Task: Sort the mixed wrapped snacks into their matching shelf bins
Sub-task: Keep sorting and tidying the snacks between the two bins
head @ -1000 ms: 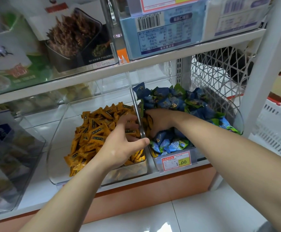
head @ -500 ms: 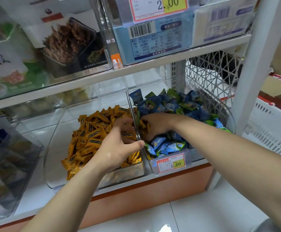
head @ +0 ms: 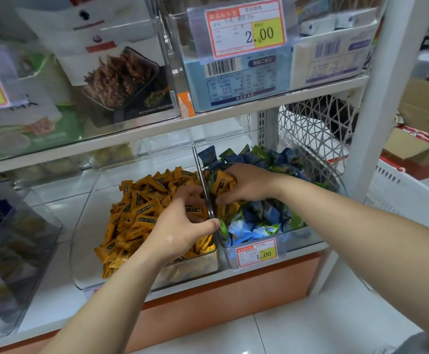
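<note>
Two clear bins sit side by side on the lower shelf. The left bin (head: 85, 241) holds a heap of orange wrapped snacks (head: 137, 213). The right bin (head: 308, 238) holds blue and green wrapped snacks (head: 257, 226), with several orange ones (head: 221, 182) mixed in by the divider. My right hand (head: 246, 183) reaches into the right bin, fingers curled round a bunch of those orange snacks. My left hand (head: 182, 228) lies on the orange heap beside the divider, fingers curled into the wrappers and thumb against the bin wall; whether it holds any is hidden.
A price tag (head: 257, 252) hangs on the right bin's front. The upper shelf (head: 208, 118) carries clear bins of packaged food and a larger price tag (head: 245, 28). A white post (head: 371, 103), a white lattice basket (head: 315, 129) and cardboard boxes (head: 422, 123) stand right.
The camera has tilted up and closer, showing more of the upper shelf. My right hand has gathered orange snacks and lifted them slightly. My left hand stays on the orange heap.
</note>
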`<state>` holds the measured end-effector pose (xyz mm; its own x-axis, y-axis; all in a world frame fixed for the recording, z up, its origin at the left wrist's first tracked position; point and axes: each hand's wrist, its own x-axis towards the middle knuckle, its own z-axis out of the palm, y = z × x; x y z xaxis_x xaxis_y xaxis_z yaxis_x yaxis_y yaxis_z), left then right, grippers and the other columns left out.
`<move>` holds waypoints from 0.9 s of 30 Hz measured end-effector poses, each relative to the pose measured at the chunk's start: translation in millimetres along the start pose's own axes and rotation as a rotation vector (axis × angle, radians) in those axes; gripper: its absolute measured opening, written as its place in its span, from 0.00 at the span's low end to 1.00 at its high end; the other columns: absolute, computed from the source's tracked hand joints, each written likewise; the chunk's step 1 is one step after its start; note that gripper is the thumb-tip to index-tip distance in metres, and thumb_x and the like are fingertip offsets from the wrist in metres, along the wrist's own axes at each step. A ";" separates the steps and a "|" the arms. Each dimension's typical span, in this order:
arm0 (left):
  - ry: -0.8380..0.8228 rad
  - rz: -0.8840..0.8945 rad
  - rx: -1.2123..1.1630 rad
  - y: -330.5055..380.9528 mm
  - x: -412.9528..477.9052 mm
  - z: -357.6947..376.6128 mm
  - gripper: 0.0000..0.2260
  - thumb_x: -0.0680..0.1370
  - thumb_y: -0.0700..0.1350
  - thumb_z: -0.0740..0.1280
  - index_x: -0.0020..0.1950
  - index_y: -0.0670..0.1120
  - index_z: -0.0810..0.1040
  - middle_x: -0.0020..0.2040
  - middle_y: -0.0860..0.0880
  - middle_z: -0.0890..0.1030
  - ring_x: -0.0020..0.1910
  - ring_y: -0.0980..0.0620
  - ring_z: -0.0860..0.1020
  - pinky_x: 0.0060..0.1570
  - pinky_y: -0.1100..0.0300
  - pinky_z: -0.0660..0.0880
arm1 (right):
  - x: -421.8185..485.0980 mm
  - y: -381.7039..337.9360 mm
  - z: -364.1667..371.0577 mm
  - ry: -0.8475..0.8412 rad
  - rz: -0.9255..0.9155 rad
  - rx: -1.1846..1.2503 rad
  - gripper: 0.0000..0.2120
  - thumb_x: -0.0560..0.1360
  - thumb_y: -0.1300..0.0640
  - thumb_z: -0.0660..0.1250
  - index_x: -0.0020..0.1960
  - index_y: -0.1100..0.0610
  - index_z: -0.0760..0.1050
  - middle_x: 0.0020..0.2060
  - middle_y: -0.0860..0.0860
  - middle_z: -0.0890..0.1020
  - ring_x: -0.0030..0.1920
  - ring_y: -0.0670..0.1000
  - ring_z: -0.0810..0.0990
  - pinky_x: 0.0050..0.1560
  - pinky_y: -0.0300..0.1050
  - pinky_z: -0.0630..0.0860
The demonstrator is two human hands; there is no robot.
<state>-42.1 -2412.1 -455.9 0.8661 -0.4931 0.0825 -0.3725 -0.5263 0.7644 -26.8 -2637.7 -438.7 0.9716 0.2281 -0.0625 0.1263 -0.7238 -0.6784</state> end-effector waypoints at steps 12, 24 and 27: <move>0.180 0.150 0.327 46.6 8.6 20.6 0.46 0.65 0.76 0.63 0.78 0.60 0.50 0.72 0.50 0.70 0.72 0.45 0.67 0.66 0.47 0.71 | -54.9 -22.0 -8.1 0.402 0.187 0.550 0.10 0.71 0.47 0.76 0.46 0.52 0.82 0.38 0.52 0.87 0.34 0.52 0.85 0.27 0.41 0.76; 0.107 0.257 0.130 52.7 26.9 43.3 0.24 0.74 0.52 0.73 0.69 0.58 0.72 0.46 0.61 0.82 0.43 0.66 0.79 0.44 0.68 0.77 | -66.2 -2.5 5.6 0.372 0.207 0.970 0.13 0.73 0.46 0.75 0.48 0.56 0.82 0.39 0.54 0.85 0.32 0.49 0.80 0.22 0.38 0.68; 0.139 0.257 0.102 51.8 29.1 42.5 0.24 0.74 0.50 0.73 0.69 0.57 0.73 0.43 0.64 0.78 0.43 0.75 0.75 0.43 0.77 0.72 | -63.1 -0.9 5.0 0.369 0.209 0.978 0.16 0.73 0.44 0.75 0.50 0.56 0.82 0.40 0.54 0.86 0.34 0.49 0.82 0.23 0.38 0.71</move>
<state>-50.4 -2483.1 -441.1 0.7738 -0.5236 0.3565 -0.6107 -0.4672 0.6393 -89.2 -2648.2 -437.8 0.9767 -0.1705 -0.1307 -0.1055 0.1491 -0.9832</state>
